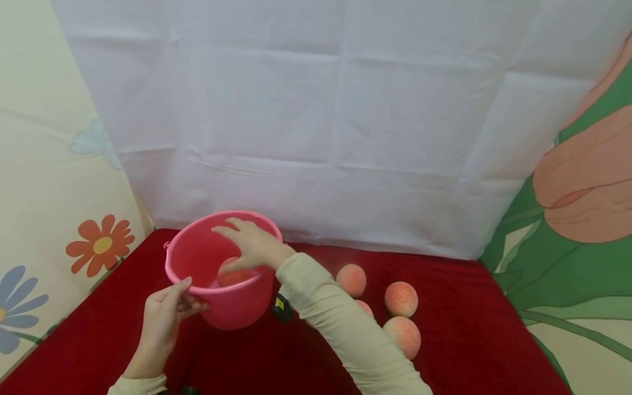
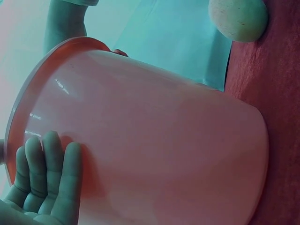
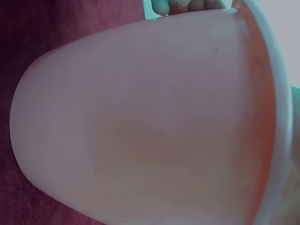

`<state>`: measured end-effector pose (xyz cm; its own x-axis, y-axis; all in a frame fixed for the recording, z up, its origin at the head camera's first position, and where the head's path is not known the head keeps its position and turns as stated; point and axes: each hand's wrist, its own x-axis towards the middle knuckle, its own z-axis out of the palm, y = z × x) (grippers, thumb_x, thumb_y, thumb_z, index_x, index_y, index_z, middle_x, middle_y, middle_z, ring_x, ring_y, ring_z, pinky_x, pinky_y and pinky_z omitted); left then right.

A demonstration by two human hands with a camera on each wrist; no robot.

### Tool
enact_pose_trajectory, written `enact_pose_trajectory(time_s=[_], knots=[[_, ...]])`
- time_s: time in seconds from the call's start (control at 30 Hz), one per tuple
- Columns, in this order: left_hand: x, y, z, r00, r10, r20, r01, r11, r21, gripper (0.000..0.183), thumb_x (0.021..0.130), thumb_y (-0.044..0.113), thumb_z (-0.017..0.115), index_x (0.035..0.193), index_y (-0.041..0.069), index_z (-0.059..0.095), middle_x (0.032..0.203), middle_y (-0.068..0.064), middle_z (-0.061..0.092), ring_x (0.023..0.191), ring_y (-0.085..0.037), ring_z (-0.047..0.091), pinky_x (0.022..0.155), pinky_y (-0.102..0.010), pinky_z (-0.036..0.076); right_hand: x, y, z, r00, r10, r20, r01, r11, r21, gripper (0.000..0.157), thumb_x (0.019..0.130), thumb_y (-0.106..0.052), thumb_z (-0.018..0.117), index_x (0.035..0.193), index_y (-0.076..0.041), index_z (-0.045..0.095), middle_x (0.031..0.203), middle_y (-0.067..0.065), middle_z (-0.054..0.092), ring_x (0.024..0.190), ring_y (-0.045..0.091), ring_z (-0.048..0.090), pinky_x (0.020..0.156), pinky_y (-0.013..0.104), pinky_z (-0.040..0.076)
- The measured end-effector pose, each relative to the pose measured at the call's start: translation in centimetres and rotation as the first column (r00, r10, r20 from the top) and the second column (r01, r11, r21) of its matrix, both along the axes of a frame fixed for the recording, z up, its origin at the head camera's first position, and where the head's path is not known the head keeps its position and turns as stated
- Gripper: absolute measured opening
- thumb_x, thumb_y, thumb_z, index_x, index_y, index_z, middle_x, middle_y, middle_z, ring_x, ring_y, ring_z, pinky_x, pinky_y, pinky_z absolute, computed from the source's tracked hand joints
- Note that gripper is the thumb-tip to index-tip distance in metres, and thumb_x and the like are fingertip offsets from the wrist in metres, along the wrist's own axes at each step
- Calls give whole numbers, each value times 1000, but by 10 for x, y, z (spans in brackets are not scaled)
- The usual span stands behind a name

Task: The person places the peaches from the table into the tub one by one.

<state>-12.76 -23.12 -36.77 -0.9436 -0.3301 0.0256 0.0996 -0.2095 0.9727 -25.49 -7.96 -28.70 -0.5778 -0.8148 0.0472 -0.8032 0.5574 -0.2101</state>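
Note:
A pink bucket [image 1: 237, 307] stands on the red cloth, left of the middle in the head view. At its near left rim my left hand [image 1: 165, 321] pinches the edge, thumb on top; in the left wrist view its fingers [image 2: 61, 183] lie along the outer wall. My right hand [image 1: 252, 244] is inside the mouth with fingers spread. Just below it a peach [image 1: 231, 276] shows in the bucket, partly covered by the hand. The bucket wall [image 3: 140, 117] fills most of the right wrist view, hiding the right fingers there.
To the right of the bucket, several peaches [image 1: 401, 299] lie on the red cloth [image 1: 469, 334], one half hidden behind the right sleeve [image 1: 345, 323]. A small black object with a yellow mark [image 1: 282, 307] is beside the bucket. White fabric [image 1: 316, 137] hangs behind.

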Motion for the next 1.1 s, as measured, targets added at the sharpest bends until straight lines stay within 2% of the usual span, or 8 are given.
enact_pose_trajectory(time_s=[0.47, 0.63, 0.8, 0.93, 1.1], knots=[[-1, 2, 0, 1000, 2, -11, -2, 1000, 2, 40, 94, 22, 50, 57, 11, 61, 51, -2, 54, 53, -14, 63, 60, -27, 55, 6, 6, 7, 997, 35, -64, -32, 998, 55, 63, 80, -44, 65, 134, -19, 44, 136, 1, 41, 124, 14, 36, 101, 26, 33], [-1, 2, 0, 1000, 2, -19, -2, 1000, 5, 40, 95, 21, 50, 58, 11, 61, 52, -2, 55, 53, -14, 63, 60, -27, 55, 5, 12, 11, 997, 51, -63, -52, 999, -13, 49, 82, -37, 65, 124, -14, 55, 122, -2, 54, 114, 10, 46, 97, 20, 35], [0, 2, -1, 999, 8, -38, -8, 1000, 22, 40, 94, 20, 50, 57, 10, 61, 51, -2, 54, 52, -14, 63, 59, -27, 55, 5, 20, 14, 993, 66, -98, -74, 994, -79, 39, 82, -32, 66, 116, -14, 59, 112, -4, 59, 105, 8, 51, 92, 16, 36], [0, 1, -2, 999, 14, -49, -12, 1000, 29, 39, 94, 19, 51, 57, 10, 61, 50, -2, 54, 51, -14, 63, 58, -28, 55, 4, 27, 15, 991, 74, -115, -87, 990, -108, 36, 83, -30, 66, 114, -13, 60, 110, -4, 60, 104, 9, 52, 93, 17, 35], [0, 0, -2, 1000, 16, -21, -15, 1000, 24, 39, 94, 21, 51, 57, 11, 61, 51, -2, 54, 52, -14, 63, 59, -27, 55, 4, 35, 14, 994, 69, -86, -81, 986, -143, 37, 83, -30, 66, 114, -11, 59, 113, -2, 59, 107, 10, 51, 93, 17, 36]])
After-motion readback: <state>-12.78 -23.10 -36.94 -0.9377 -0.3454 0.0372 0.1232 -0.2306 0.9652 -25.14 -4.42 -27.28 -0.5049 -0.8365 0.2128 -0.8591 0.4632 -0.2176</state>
